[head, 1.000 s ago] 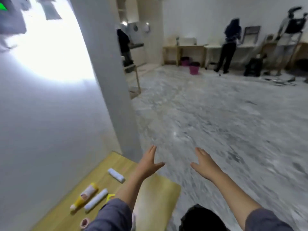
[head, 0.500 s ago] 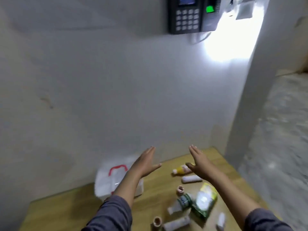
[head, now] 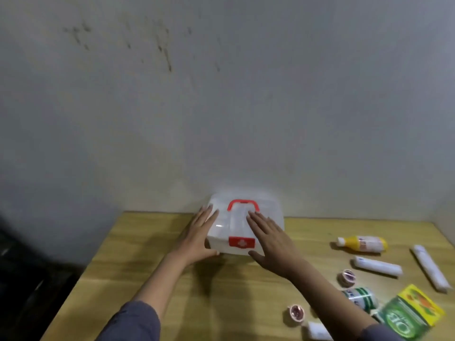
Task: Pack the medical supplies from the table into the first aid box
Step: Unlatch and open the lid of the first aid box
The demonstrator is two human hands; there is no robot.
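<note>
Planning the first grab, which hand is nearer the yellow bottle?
Right. The right hand rests on the box beside the yellow bottle; the left hand is across the box.

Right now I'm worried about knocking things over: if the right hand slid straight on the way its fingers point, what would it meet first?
The right hand already lies on the first aid box. Going on, its fingers would probably meet the red handle, then the wall behind; depth is unclear.

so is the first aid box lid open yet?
No, the first aid box lid sits closed, red latch down.
</note>
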